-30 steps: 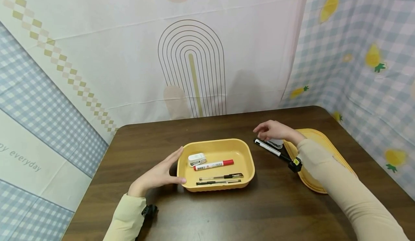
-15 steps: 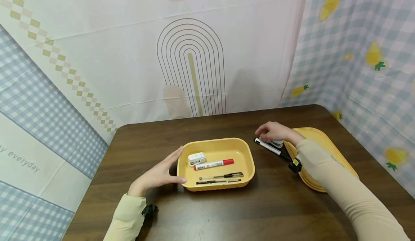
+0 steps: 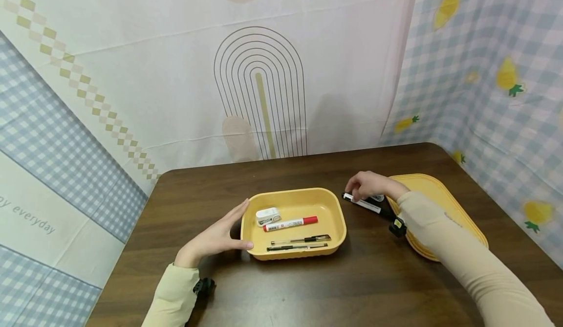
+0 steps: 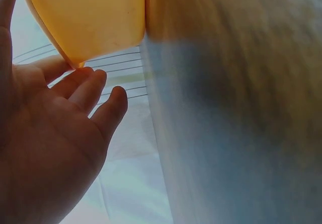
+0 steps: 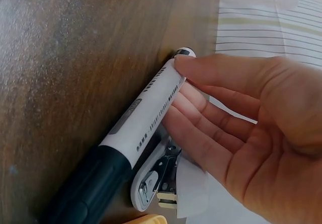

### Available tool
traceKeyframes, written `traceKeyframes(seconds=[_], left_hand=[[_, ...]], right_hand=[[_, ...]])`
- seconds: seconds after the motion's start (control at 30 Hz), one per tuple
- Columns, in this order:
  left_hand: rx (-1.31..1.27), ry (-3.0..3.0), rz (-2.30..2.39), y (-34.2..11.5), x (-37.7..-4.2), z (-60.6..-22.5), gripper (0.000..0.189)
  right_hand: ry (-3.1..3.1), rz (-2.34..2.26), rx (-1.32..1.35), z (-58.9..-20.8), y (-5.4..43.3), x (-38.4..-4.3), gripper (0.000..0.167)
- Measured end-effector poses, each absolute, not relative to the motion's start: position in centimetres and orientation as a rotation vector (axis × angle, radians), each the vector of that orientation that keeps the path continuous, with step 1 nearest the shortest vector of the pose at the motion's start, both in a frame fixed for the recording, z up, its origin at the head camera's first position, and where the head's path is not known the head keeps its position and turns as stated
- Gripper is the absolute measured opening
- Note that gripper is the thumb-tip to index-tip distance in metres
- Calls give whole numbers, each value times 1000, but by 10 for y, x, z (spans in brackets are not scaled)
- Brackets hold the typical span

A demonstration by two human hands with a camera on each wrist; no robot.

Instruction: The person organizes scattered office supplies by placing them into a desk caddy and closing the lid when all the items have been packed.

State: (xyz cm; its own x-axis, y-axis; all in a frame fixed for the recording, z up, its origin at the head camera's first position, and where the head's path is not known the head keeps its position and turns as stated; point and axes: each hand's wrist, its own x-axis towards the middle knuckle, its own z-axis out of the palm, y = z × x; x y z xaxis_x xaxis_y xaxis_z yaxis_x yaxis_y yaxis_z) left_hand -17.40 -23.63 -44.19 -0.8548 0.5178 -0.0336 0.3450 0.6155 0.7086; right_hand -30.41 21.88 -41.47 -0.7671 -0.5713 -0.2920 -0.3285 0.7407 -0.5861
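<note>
My left hand point(image 3: 215, 236) spans the left end of a yellow plastic box point(image 3: 308, 197), thumb at the near corner and fingers along the rim. In the left wrist view the fingers lie loosely against the box wall point(image 4: 95, 17). Inside it are a white stapler point(image 3: 267, 215), a marker with a red cap point(image 3: 290, 224) and two black-and-clear pens point(image 3: 303, 239). To the box's right, my right hand point(image 3: 371, 184) pinches a white marker with a black cap point(image 5: 143, 108) near its end. Behind that marker sits another small stapler point(image 5: 161, 176), partly hidden by the hand.
A yellow lid point(image 3: 426, 185) lies flat at the right of the dark wooden table point(image 3: 246, 293), partly under the right forearm. Patterned cloth point(image 3: 184, 97) hangs behind the table and along both sides.
My right hand has come down and slightly nearer onto the black-capped marker, whose end has shifted a little. The left hand and the box stay where they were.
</note>
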Motion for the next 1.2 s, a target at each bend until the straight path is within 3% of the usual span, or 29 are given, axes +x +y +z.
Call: traceKeyframes(seconds=[1.2], left_hand=[[701, 2614, 1059, -236, -174, -442, 113]], right_hand=[[2490, -715, -446, -418, 214, -294, 34]])
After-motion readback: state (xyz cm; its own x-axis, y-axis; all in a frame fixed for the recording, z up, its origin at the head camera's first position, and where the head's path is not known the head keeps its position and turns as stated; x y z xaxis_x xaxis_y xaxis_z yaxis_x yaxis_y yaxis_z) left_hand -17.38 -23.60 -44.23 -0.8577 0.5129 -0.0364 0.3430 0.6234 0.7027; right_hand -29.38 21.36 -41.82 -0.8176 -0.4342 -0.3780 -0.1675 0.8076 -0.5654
